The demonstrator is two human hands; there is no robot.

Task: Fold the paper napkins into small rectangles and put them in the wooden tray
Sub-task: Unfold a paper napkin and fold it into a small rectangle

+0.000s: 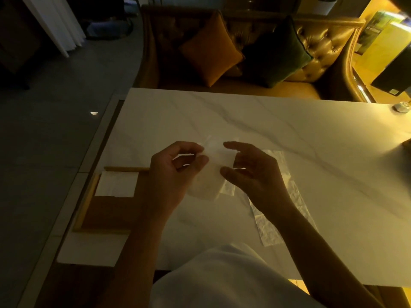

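Note:
A white paper napkin (pixel 214 165) hangs above the marble table (pixel 289 138) between my hands. My left hand (pixel 175 167) pinches its upper left edge between thumb and fingers. My right hand (pixel 251 172) is at the napkin's right edge, thumb under and fingers over it. The wooden tray (pixel 89 196) lies at the table's left edge, with one folded white napkin (pixel 116 183) in its far end. More flat napkins (pixel 273 218) lie on the table under my right forearm.
A tufted sofa with an orange cushion (pixel 210 52) and a dark green cushion (pixel 278 54) stands behind the table. A small round object (pixel 402 106) sits at the table's far right corner. The floor drops away left of the tray.

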